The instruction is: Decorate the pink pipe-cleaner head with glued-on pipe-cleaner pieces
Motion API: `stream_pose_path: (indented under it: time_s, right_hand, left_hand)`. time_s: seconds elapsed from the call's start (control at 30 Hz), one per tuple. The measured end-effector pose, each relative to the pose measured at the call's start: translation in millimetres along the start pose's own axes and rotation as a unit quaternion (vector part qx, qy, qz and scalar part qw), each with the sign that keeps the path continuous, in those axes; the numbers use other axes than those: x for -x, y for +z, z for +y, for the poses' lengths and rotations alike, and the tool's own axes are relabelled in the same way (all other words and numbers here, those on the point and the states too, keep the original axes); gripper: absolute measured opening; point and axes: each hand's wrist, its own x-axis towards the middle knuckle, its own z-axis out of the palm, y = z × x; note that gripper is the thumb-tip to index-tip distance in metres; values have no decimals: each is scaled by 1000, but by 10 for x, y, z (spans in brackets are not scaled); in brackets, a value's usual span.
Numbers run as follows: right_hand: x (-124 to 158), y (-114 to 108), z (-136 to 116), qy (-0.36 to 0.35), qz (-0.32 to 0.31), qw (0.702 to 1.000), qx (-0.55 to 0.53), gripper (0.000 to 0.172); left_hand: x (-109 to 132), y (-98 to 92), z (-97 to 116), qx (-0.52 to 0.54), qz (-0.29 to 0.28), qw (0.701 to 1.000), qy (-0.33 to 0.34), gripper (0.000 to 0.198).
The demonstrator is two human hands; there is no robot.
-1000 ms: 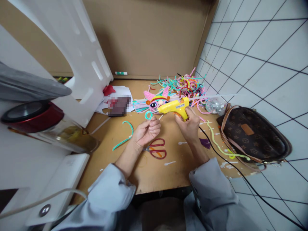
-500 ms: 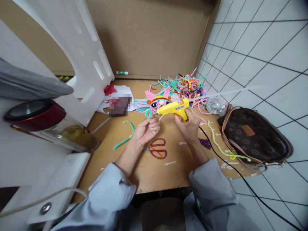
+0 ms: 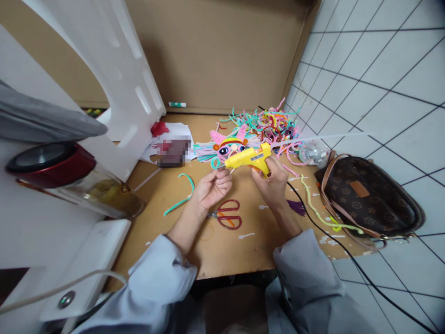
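Observation:
My left hand (image 3: 214, 188) pinches a small teal pipe-cleaner loop (image 3: 215, 162), which stands up above its fingertips. Wrapped round the handle of a yellow glue gun (image 3: 248, 157) is my right hand (image 3: 273, 183). The gun's nozzle points left at the loop, right by my left fingers; whether it touches cannot be made out. A clear glue stick (image 3: 313, 138) sticks out of the gun's back. Just behind lies a pink figure with big eyes and ears (image 3: 229, 144), partly hidden by the gun.
Red-handled scissors (image 3: 229, 215) and a bent teal pipe cleaner (image 3: 191, 185) lie nearby. Tangled pipe cleaners (image 3: 274, 124) fill the back right. A brown bag (image 3: 371, 197) sits at the right; the gun's black cord (image 3: 328, 239) runs past it. A glass jar (image 3: 111, 197) is at left.
The glue gun has tilted slightly, its back end and glue stick a little lower. The teal loop has shifted very slightly. Both hands keep their holds.

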Motion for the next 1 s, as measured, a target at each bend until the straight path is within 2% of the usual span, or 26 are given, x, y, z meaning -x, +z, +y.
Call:
stream_pose_path:
  time_s: [0.4,1.0]
  right_hand:
    - [-3,-5,2,-28,10,999,-20,13]
    - [-11,-17,-20,9,5,1000,-4,15]
  left_hand:
    - [-16,-25,5,-4,-4,1000,-1,29]
    - [-7,-1,0,1,9,1000,-5,28]
